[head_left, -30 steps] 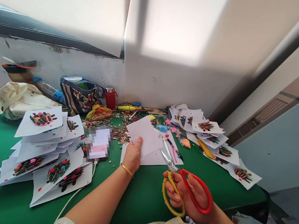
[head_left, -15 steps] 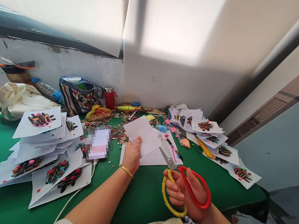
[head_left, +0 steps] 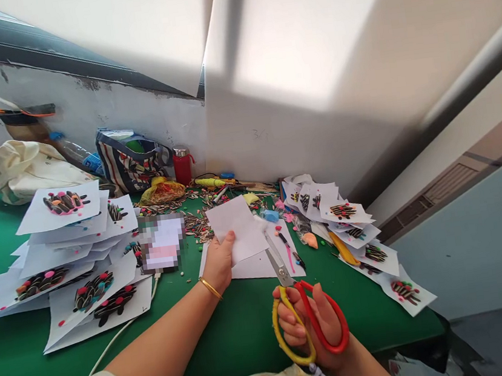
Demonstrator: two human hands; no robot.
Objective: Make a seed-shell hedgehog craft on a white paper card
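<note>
Pinched between the thumb and fingers of my left hand (head_left: 219,260) is a blank white sheet of paper (head_left: 237,226), held tilted above the table. My right hand (head_left: 310,321) grips a pair of scissors (head_left: 284,274) by its handles, one loop yellow and the other red. The blades point up and away from me, with their tips close to the paper's right edge; whether they touch it I cannot tell. Under the held sheet lies another white paper (head_left: 261,268), with a black pen (head_left: 283,240) and a pink strip at its right side.
Stacks of white papers with seed-and-clay figures stand at left (head_left: 64,253) and right (head_left: 354,212). A phone (head_left: 163,241) with a white cable lies left of centre. Behind are scattered striped seeds (head_left: 195,222), blue clay (head_left: 271,216), a red flask (head_left: 182,166) and bags (head_left: 131,160).
The view has shifted very slightly. The scissors blades look a little closer together. My left hand keeps the paper in nearly the same place.
</note>
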